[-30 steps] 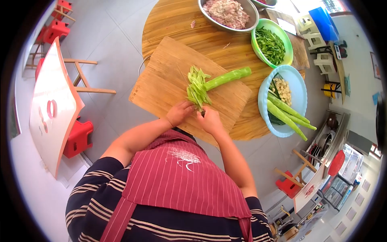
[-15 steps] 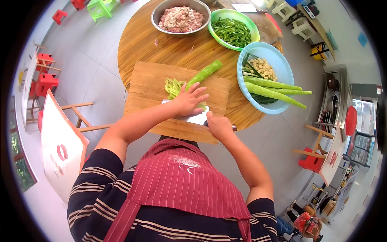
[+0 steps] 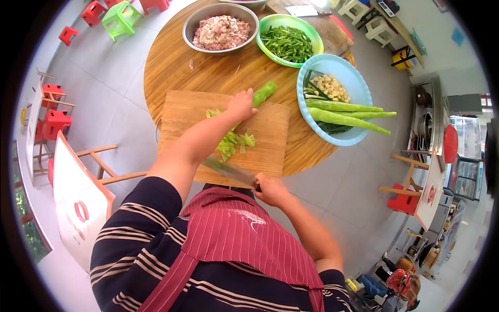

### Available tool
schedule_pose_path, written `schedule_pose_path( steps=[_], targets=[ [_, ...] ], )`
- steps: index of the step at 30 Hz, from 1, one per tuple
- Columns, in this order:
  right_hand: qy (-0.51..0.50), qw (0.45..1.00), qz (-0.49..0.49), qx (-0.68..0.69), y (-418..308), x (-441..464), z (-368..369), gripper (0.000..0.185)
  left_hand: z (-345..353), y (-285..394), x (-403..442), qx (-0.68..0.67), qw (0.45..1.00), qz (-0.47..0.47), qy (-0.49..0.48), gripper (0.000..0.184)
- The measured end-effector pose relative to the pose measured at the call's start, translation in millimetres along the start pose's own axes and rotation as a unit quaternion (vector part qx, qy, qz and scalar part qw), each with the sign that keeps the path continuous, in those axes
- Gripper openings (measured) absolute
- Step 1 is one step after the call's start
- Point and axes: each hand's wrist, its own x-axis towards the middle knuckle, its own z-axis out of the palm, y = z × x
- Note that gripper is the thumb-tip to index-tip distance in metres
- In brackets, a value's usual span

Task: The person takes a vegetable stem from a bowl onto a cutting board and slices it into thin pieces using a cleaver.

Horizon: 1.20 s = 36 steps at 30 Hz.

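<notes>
My left hand (image 3: pixel 243 105) is wrapped round the lower part of a long green stem (image 3: pixel 266 91) lying over the wooden cutting board (image 3: pixel 182 112). My right hand (image 3: pixel 271 189) grips the handle of a cleaver (image 3: pixel 228 170), whose blade lies over the board's near edge, slightly blurred. Sliced green pieces (image 3: pixel 235 144) are scattered on the board between the stem and the blade; part of them is hidden under my left forearm.
On the round wooden table (image 3: pixel 166 60) stand a metal bowl of meat (image 3: pixel 221 32), a green bowl of chopped greens (image 3: pixel 287 43) and a blue basin (image 3: pixel 357 83) with garlic and long stems. A second knife (image 3: pixel 306 11) lies at the back. Red stools (image 3: pixel 55 124) stand left.
My left hand has moved from the blade up to the stem. The cleaver, in my right hand, has come down toward the near edge of the board. The slices have spread out.
</notes>
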Motion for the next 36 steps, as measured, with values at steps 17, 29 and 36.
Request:
schedule_pose_path(
  steps=[17,29,36],
  targets=[
    [0.030,0.949,0.120,0.289,11,83,36,0.028,-126,-77,-139,-0.601,0.789,-0.114,0.055,0.048],
    [0.150,0.987,0.021,0.046,-27,57,-13,0.034,27,-101,-226,-0.095,0.947,-0.109,0.287,0.059],
    [0.044,0.996,-0.078,0.003,-91,88,-10,0.033,11,-96,-269,-0.115,0.964,-0.209,0.120,0.048]
  ],
)
